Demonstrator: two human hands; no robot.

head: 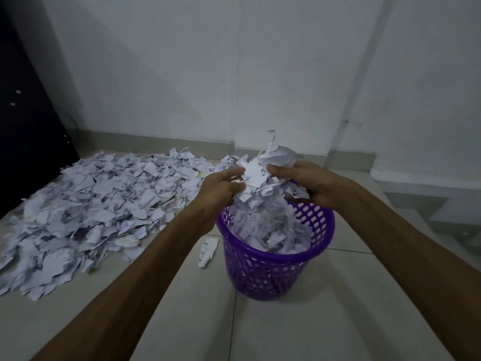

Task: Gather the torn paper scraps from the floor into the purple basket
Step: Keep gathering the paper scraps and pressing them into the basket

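Torn paper scraps (99,204): large loose heap on the floor from 9 to 11 o'clock of the purple basket (276,267), reaching back toward the wall and a dark panel (28,126) at far left. Basket stands upright on the tiled floor (325,321), already filled to about rim level at its far side. Left hand (221,188) and right hand (309,183) both curled around one bundle of scraps (265,178), held directly above the basket mouth, apparently about to be dropped. Judged progress: partly done; basket well loaded, but most of the heap is untouched, so capacity may run short. One stray scrap (208,251) lies just beside the basket at its 9 o'clock. Room: bare tiles at 5 to 7 o'clock give free reach; wall closes 12 o'clock, a low step (426,183) at 2 o'clock
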